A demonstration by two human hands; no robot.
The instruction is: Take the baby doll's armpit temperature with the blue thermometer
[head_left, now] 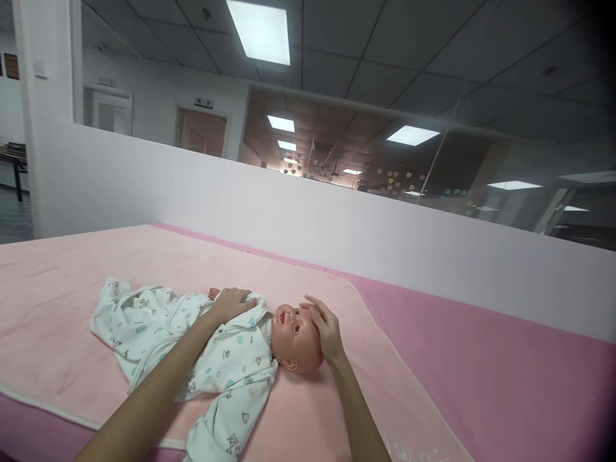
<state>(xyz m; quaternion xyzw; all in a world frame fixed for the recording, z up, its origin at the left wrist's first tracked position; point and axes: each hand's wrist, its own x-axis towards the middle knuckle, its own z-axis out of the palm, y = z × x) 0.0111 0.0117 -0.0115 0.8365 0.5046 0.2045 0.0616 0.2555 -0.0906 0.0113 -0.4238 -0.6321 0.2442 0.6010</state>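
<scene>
A baby doll point(294, 340) lies on its back on a pale pink blanket point(385, 398), its head toward the right. It wears a white printed romper point(240, 359) with small coloured pictures; one sleeve stretches toward me. My left hand point(231, 305) rests flat on the doll's chest, fingers extended over the cloth. One small doll hand shows just beyond it. Against the top of the doll's head lies my right hand point(326, 326), its fingers stretched out over the forehead. The doll's legs are hidden inside the romper.
The blanket covers a darker pink mattress point(505, 359), which shows at the right and along the front edge. A low white wall point(289, 212) with glass above runs behind it. At the far left, a doorway opens on a dark table point(14, 160).
</scene>
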